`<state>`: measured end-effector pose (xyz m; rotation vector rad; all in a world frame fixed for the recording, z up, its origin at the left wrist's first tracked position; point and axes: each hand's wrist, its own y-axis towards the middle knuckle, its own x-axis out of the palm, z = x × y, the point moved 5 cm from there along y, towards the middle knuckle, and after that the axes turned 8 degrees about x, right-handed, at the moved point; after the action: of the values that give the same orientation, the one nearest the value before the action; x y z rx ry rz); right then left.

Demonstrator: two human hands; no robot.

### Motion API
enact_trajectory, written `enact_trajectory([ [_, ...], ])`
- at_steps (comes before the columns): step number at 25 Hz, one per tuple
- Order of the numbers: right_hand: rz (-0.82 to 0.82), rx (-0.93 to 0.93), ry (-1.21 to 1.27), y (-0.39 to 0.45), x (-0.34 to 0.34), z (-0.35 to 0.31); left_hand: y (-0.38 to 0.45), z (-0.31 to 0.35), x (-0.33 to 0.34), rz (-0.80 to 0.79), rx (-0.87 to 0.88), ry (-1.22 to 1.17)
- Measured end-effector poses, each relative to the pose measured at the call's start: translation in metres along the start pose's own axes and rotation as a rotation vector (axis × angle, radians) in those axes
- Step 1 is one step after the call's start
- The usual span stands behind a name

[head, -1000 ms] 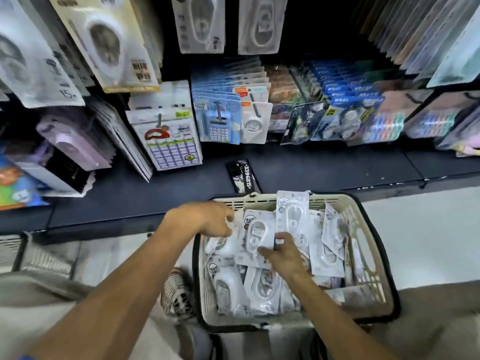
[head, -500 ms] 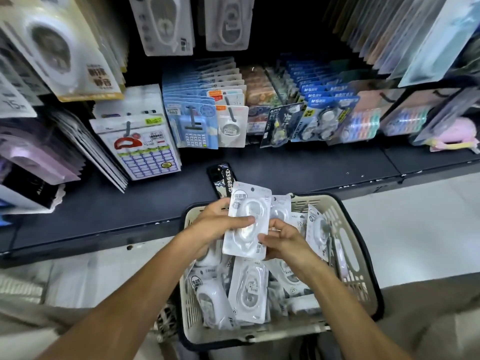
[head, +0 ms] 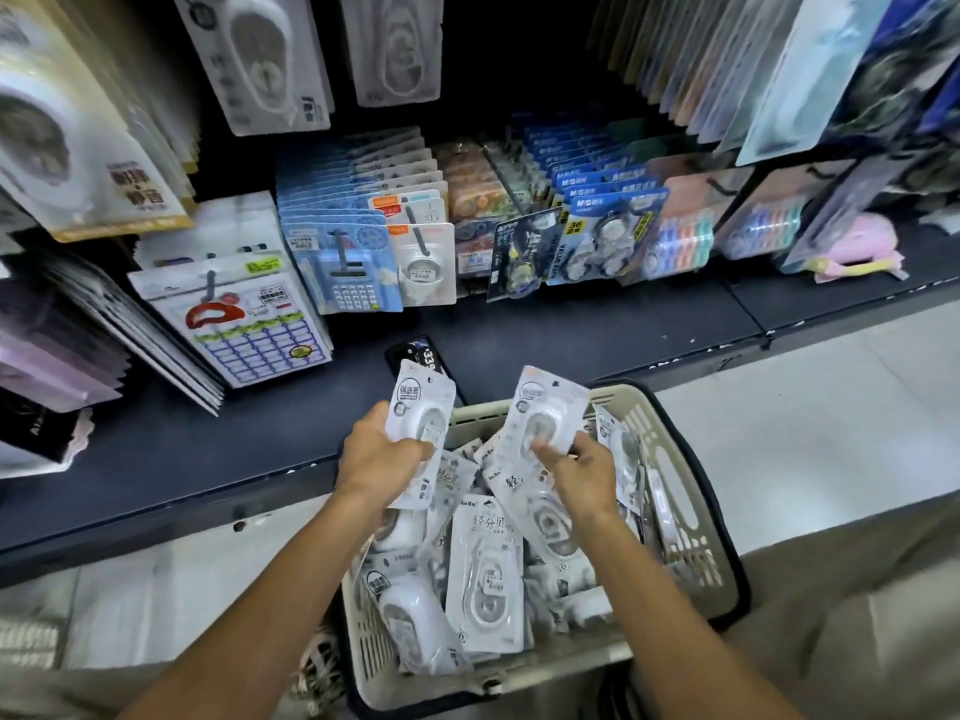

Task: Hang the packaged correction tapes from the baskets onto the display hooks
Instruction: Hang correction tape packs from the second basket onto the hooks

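Observation:
A beige basket [head: 675,491] in front of me is full of several white packaged correction tapes [head: 485,574]. My left hand [head: 382,452] grips one white pack [head: 423,407] upright above the basket's far left corner. My right hand [head: 579,470] holds a second white pack [head: 545,413] tilted to the right, thumb on its blister. White correction tape packs [head: 260,59] hang on display hooks at the top of the rack, above and left of my hands.
A dark shelf ledge [head: 597,335] runs behind the basket, with a black phone [head: 418,353] lying on it. Calculators [head: 348,262], tape multipacks [head: 602,241] and other stationery hang on hooks. Another basket [head: 317,672] sits at lower left.
Both hands came up out of the basket holding packs together, then drew apart. Each hand now holds its own pack. The view has tilted toward the rack.

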<state>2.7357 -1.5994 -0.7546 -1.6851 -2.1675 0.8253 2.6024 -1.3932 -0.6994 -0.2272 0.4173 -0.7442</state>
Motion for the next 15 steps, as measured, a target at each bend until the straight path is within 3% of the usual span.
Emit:
enact_trajectory([
  [1, -0.04, -0.025, 0.087, -0.001, -0.008, -0.001, 0.002, 0.001, -0.001, 0.01, 0.028, 0.041],
  [3, -0.293, -0.031, 0.16, -0.01, -0.006, -0.006, 0.0, -0.001, 0.006, -0.019, 0.008, 0.028],
  [5, -0.557, -0.007, 0.057, -0.028, 0.016, -0.009, -0.003, -0.003, 0.021, -0.114, -0.086, -0.216],
  [7, -0.636, -0.035, -0.081, -0.04, 0.036, -0.015, -0.011, 0.003, 0.034, -0.266, -0.192, -0.514],
  [9, -0.623, -0.099, -0.199, -0.045, 0.046, -0.024, -0.012, 0.01, 0.036, -0.369, -0.15, -0.526],
  [11, -0.531, -0.18, -0.26, -0.042, 0.037, -0.031, -0.013, 0.016, 0.033, -0.333, -0.058, -0.372],
  [15, 0.198, -0.249, -0.423, -0.003, -0.037, -0.024, -0.011, 0.015, 0.029, -0.204, -0.066, -0.356],
])
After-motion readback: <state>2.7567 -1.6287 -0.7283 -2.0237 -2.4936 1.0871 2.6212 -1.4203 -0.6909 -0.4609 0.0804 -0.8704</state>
